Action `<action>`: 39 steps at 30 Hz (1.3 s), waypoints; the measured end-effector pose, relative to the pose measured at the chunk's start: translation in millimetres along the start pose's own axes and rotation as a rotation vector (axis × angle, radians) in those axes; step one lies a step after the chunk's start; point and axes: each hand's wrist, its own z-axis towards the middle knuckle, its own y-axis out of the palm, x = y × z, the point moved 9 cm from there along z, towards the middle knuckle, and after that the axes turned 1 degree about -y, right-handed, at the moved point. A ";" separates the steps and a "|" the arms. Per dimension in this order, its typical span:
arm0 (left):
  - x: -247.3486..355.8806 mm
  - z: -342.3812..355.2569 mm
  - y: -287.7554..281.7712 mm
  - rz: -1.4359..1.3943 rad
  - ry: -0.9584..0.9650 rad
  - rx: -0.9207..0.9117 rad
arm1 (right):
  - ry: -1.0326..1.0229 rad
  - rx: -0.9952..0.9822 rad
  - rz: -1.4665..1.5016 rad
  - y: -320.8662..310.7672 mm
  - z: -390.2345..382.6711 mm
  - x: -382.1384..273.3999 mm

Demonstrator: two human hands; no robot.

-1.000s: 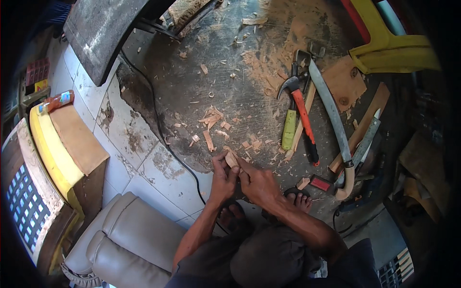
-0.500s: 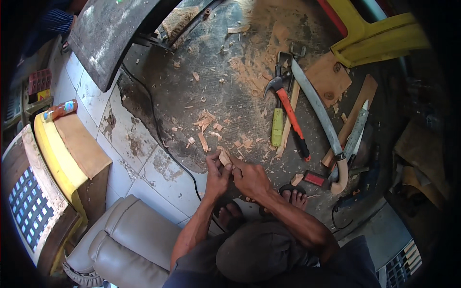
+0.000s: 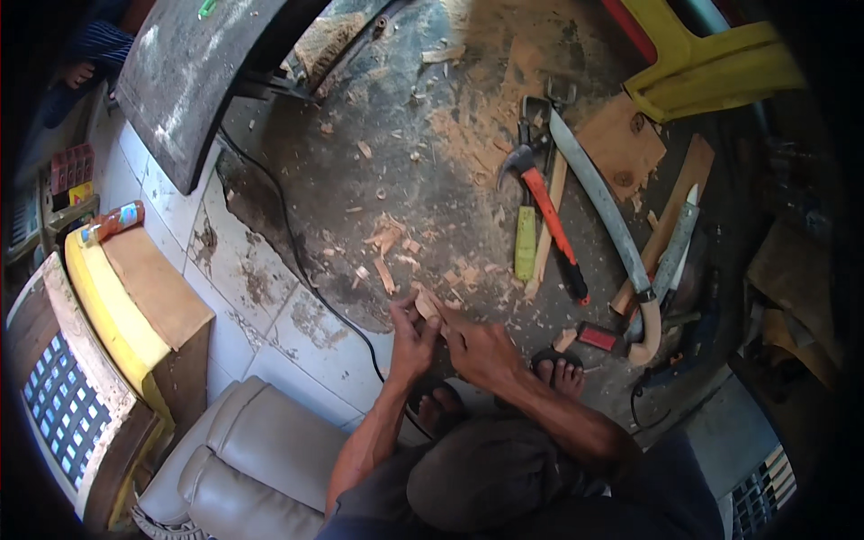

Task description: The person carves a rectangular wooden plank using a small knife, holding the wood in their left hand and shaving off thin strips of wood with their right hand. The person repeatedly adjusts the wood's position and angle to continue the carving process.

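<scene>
Between my hands is a small pale wood piece (image 3: 424,304), tilted upward. My left hand (image 3: 411,340) is closed around its lower part, thumb pressed on it. My right hand (image 3: 484,351) is curled beside it, with fingers reaching to the wood's right side. Whatever the right fingers grip is hidden by the hand. Just beyond my hands, curled wood shavings (image 3: 387,236) and chips lie scattered on the dark floor.
On the right lie an orange-handled claw hammer (image 3: 546,216), a yellow-green-handled tool (image 3: 525,243), a long curved machete (image 3: 601,193), a plywood piece (image 3: 621,144) and a knife (image 3: 677,238). A black cable (image 3: 292,229) crosses the floor. A grey cushioned seat (image 3: 270,441) stands left.
The view has shifted slightly, so the floor things appear a little to the right and lower. Both hands stay together at the wood piece, with small finger movements.
</scene>
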 end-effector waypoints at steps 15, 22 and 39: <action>-3.6 -6.8 3.8 0.055 0.096 -0.002 | -0.103 0.080 -0.056 0.2 -8.7 2.7; -1.3 -0.1 -1.6 -0.018 0.025 0.005 | -0.063 0.013 -0.005 -8.2 -3.1 -9.3; -6.2 1.9 1.6 0.045 0.079 -0.042 | 0.014 0.005 0.008 5.6 2.1 -0.1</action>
